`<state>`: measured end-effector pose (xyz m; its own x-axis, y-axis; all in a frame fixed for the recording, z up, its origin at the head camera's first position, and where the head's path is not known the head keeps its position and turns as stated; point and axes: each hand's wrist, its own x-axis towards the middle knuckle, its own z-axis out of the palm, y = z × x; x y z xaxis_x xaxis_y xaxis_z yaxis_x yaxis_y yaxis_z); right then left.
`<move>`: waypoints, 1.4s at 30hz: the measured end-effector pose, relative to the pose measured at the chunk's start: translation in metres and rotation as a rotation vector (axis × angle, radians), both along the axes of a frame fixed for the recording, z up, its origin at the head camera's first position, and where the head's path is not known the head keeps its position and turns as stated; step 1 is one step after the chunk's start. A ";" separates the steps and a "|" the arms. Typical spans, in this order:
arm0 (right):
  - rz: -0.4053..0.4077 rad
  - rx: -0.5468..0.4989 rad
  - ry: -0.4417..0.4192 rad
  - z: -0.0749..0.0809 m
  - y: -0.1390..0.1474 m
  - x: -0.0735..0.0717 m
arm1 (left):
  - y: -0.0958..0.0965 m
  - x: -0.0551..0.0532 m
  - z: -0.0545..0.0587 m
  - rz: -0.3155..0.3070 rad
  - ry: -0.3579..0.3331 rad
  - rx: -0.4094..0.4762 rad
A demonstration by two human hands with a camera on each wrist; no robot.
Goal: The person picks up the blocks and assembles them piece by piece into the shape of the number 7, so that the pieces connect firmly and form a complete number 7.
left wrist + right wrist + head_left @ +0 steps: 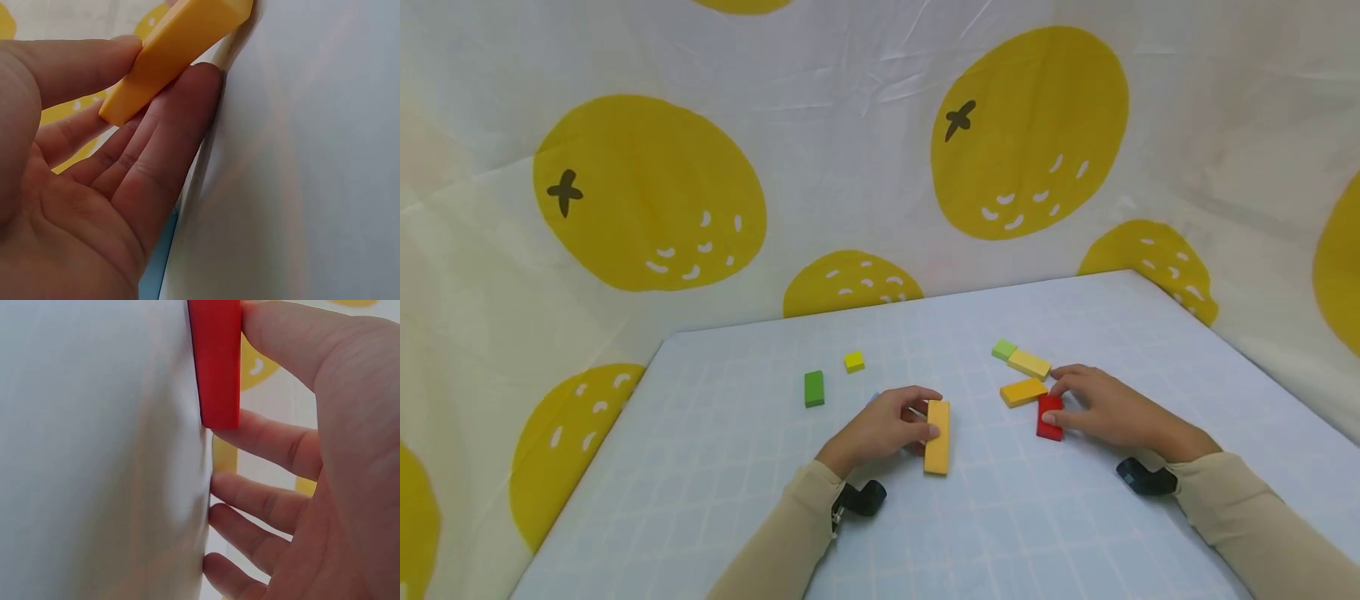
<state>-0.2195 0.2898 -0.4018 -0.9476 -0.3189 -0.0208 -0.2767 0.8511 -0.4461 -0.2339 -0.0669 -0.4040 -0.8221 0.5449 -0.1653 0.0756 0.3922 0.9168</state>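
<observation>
The surface [700, 500] fills the lower part of the head view, pale and faintly bluish, crossed by a grid of light lines; its far edge climbs gently from the left towards the upper right, and its side edges spread outward towards the bottom of the frame. Left of centre lies a green block [814, 390], with a small yellow cube [854, 362] near it, above and to the right. Right of centre, a light green block [1003, 350] and a pale yellow block [1029, 364] lie end to end. Below them sits an orange block [1023, 392], with a red block [1049, 418] just beside its right end. A blue piece [159, 262], mostly hidden, shows low in the left wrist view.
</observation>
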 end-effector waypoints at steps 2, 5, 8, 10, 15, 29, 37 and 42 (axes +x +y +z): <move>-0.001 0.001 0.001 0.000 0.000 0.001 | 0.000 0.000 0.000 -0.005 0.010 -0.015; -0.004 0.006 0.004 0.001 -0.001 0.002 | 0.000 -0.001 -0.001 -0.005 0.041 -0.058; -0.003 0.007 0.008 0.001 -0.001 0.002 | 0.001 -0.001 0.000 0.000 0.071 -0.113; -0.002 0.008 0.012 0.001 -0.001 0.001 | 0.001 0.000 0.001 0.005 0.082 -0.140; -0.006 0.011 0.010 0.000 -0.001 0.000 | 0.003 0.002 0.001 0.006 0.111 -0.192; -0.005 0.009 0.024 -0.001 -0.001 0.000 | 0.005 0.006 0.004 -0.022 0.223 -0.261; 0.001 0.004 0.024 0.002 -0.003 0.002 | 0.006 0.006 0.004 -0.018 0.234 -0.289; 0.003 0.008 0.030 0.002 -0.004 0.002 | 0.006 0.006 0.005 -0.013 0.240 -0.309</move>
